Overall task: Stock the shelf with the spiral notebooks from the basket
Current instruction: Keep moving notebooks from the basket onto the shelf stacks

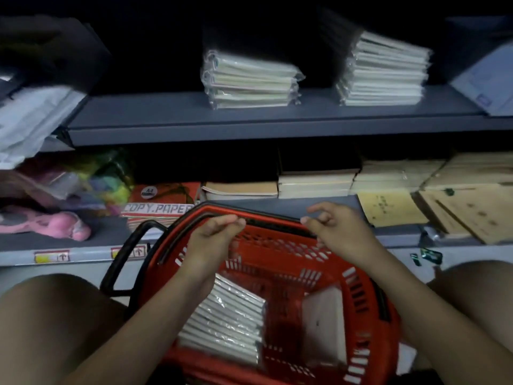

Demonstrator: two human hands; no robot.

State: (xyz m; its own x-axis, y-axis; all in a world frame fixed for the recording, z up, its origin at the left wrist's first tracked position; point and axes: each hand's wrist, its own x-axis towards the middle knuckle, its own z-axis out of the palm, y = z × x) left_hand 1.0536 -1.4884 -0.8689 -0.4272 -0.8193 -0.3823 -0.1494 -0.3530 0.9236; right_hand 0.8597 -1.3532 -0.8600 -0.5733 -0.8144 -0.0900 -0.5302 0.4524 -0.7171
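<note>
Both hands, left (215,234) and right (334,226), hover empty, fingers loose. The wrapped notebooks (224,323) in the basket (369,295) look slick and stiff; grip their edges.

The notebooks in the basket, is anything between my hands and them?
Nothing visible. Both the left hand and right hand hover empty above the open red basket, and the wrapped notebooks lie uncovered below them.

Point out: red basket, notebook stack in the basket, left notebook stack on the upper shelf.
red basket (361,276), head view, right wall
notebook stack in the basket (224,320), head view, middle of wrapped edges
left notebook stack on the upper shelf (249,80), head view, front page edges
</note>
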